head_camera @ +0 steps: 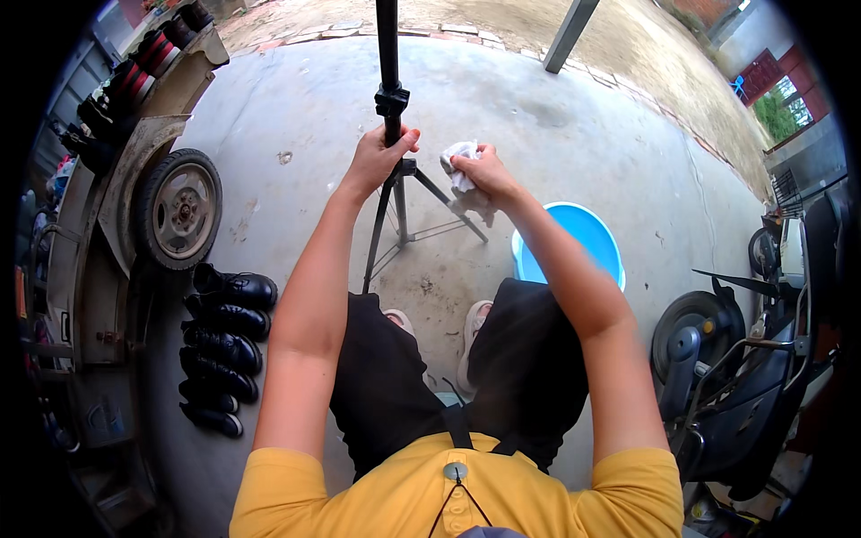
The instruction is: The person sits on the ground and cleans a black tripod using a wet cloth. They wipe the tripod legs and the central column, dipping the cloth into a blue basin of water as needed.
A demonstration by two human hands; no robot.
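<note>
A black tripod [388, 50] stands upright on the concrete floor in front of me, its legs spread. My left hand [377, 158] is wrapped around its centre pole, between a clamp collar [392, 101] and the leg joint below. Bunched in my right hand [490, 176] is a wet-looking white cloth [463, 156], its greyish end hanging down. The cloth is to the right of the pole and apart from it. A blue basin [584, 232] with a pale rim sits on the floor beyond my right knee, partly hidden by my forearm. I cannot make out what it holds.
Black shoes and boots [229, 350] stand in a row at my left, near a spoked-rim wheel [185, 205] on a cart whose ledge carries more shoes [155, 50]. A parked scooter [726, 376] stands at right. Ahead rises a metal post [568, 37].
</note>
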